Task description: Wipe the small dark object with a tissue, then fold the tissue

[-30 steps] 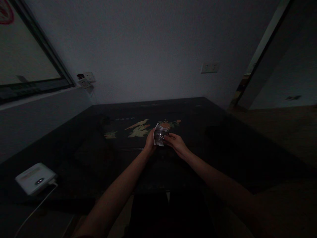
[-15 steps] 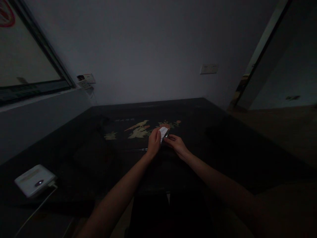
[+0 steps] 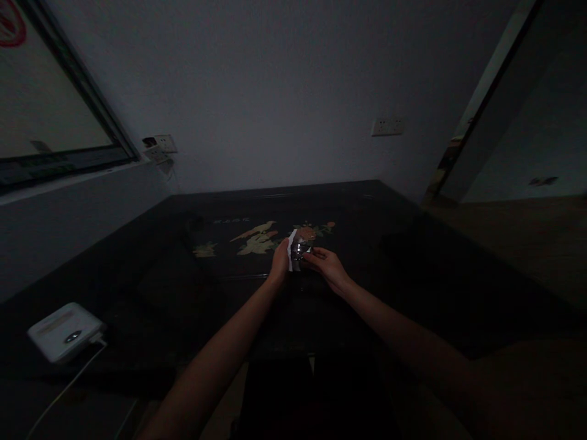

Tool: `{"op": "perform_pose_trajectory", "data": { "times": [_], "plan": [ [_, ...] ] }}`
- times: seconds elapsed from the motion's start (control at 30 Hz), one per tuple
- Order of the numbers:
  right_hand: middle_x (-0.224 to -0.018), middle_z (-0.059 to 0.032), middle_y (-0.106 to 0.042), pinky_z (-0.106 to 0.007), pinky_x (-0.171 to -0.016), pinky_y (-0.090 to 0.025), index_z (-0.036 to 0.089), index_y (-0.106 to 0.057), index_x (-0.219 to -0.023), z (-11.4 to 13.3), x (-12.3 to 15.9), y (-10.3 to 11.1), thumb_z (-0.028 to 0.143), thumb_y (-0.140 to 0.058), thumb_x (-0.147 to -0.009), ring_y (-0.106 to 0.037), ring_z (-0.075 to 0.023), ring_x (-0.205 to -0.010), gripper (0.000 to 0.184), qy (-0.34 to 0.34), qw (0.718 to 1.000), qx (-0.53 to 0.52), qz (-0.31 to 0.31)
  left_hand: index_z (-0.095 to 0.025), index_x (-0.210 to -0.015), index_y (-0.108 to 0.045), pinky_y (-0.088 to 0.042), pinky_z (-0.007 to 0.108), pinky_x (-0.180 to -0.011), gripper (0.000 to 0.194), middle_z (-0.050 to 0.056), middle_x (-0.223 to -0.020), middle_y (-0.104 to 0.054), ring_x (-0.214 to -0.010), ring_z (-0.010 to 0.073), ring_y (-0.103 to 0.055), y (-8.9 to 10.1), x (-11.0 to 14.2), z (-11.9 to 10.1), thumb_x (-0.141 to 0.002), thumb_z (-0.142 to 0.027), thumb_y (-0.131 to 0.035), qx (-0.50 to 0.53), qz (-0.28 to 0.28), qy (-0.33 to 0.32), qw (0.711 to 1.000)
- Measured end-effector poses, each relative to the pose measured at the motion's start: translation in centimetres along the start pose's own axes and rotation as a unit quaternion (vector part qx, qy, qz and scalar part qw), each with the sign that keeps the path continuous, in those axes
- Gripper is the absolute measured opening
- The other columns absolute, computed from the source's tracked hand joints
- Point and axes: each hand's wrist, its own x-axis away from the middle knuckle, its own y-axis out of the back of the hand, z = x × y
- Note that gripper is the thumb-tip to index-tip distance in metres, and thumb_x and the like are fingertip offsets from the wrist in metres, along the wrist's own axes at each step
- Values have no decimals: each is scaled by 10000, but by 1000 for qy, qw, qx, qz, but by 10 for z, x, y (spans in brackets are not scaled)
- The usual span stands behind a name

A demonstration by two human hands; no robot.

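Observation:
Over the middle of the dark table (image 3: 257, 311), my left hand (image 3: 279, 263) is closed around the edge of a thin white sheet (image 3: 291, 247) that looks like paper. Just right of it shows a shiny silvery piece (image 3: 300, 250), like foil or clear plastic, between my two hands. My right hand (image 3: 328, 266) pinches the right side of this shiny piece with thumb and fingers. The room is dim, so I cannot tell whether the white sheet and the shiny piece are joined.
A white box-shaped device (image 3: 64, 333) with a cable (image 3: 68, 388) sits at the table's left. Bird and flower decoration (image 3: 257, 238) marks the tabletop. Wall sockets (image 3: 387, 126) are on the wall behind, and a window (image 3: 50, 91) is at the left.
The white sheet has tilted to the left with my left hand, and more of the shiny silvery piece now shows between my hands. My right hand has hardly moved.

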Motion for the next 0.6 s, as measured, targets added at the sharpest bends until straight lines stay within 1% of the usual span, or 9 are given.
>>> {"op": "perform_pose_trajectory", "data": {
  "times": [0.1, 0.17, 0.27, 0.4, 0.5, 0.6],
  "plan": [
    [-846, -35, -727, -315, -806, -557, 167, -684, -806, 0, 0, 0, 333, -875, -513, -688, -173, -790, 388, 4, 1000, -4, 6, -150, -771, -622, -481, 263, -691, 272, 21, -671, -641, -647, 150, -603, -1, -2, 3, -778, -420, -588, 81, 19, 84, 993],
    [-859, -35, -726, -311, -800, -560, 171, -681, -805, 1, 0, -1, 335, -877, -514, -687, -169, -790, 387, 2, 1000, -10, 8, -154, -737, -612, -497, 277, -693, 245, 24, -648, -637, -626, 153, -605, -2, -2, 2, -778, -394, -586, 110, 43, 118, 986],
    [-872, -35, -725, -297, -799, -558, 169, -680, -807, 2, 1, -2, 338, -879, -511, -686, -163, -790, 394, -4, 1000, -20, 13, -156, -759, -631, -519, 310, -726, 222, 50, -685, -664, -687, 183, -635, -3, 0, -2, -801, -358, -549, 133, 77, 126, 980],
    [-898, -43, -726, -300, -805, -555, 172, -683, -823, 3, 2, -3, 360, -863, -542, -688, -172, -822, 383, -4, 999, -22, 27, -156, -810, -655, -524, 344, -785, 269, 82, -759, -687, -799, 218, -654, -3, 0, -5, -829, -370, -493, 146, 101, 144, 973],
    [-895, -47, -728, -319, -817, -556, 172, -684, -816, 3, 3, -3, 366, -861, -547, -689, -188, -846, 376, -2, 999, -24, 33, -163, -811, -653, -519, 353, -806, 272, 85, -794, -694, -842, 229, -654, -4, 0, -5, -810, -399, -519, 134, 117, 146, 973],
    [-874, -44, -727, -325, -826, -553, 169, -686, -825, 2, 2, -2, 367, -862, -545, -688, -185, -831, 386, -1, 999, -20, 32, -163, -790, -646, -520, 357, -801, 261, 81, -776, -693, -838, 233, -656, -4, 0, -5, -788, -408, -555, 121, 108, 131, 978]
  ]
}}
